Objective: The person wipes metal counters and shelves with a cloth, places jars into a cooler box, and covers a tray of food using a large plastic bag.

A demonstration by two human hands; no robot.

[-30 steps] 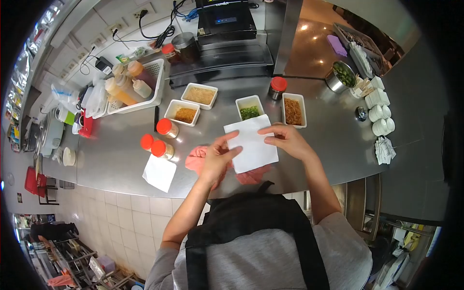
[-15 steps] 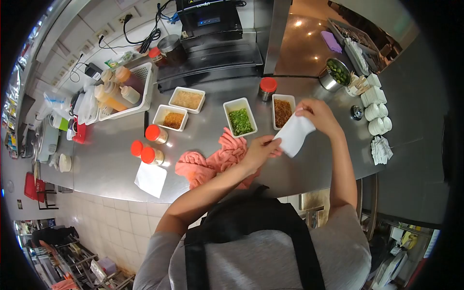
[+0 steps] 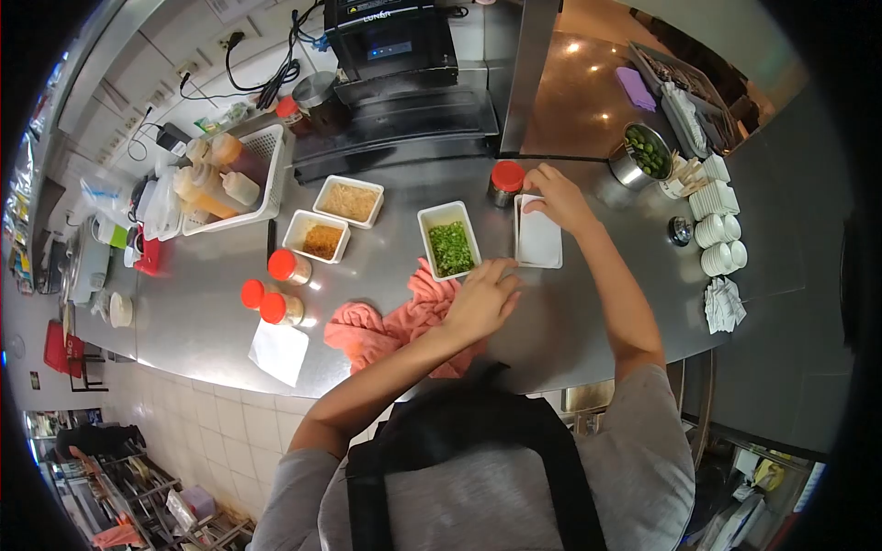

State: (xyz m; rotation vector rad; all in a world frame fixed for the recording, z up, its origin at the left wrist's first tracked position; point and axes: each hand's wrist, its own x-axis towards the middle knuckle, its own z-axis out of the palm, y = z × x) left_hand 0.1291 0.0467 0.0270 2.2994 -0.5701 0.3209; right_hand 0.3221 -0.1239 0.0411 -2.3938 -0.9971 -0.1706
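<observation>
A white sheet [image 3: 540, 241] lies over the rectangular tub at the right, hiding its contents. My right hand [image 3: 558, 197] is at the sheet's upper edge, fingers apart, beside a red-lidded jar [image 3: 506, 182]. Just below the tub of chopped green pieces [image 3: 449, 241], my left hand [image 3: 484, 296] hangs with its fingers spread and nothing in them. A crumpled pink cloth [image 3: 386, 321] rests under and left of my left forearm. Two more white tubs, one of orange crumbs [image 3: 322, 241] and one of pale flakes [image 3: 349, 201], stand uncovered to the left.
Red-lidded shakers [image 3: 281, 309] stand at the left beside another white sheet [image 3: 279, 353]. Behind them is a basket of squeeze bottles [image 3: 274, 174]. A metal pot of green pieces [image 3: 634, 170] and stacked white cups [image 3: 715, 230] are at the right. A person in dark clothes bends at the far lower left.
The white sheet went from between my hands to the top of the right tub, and both hands let it go. My left hand moved slightly left; my right hand moved left too.
</observation>
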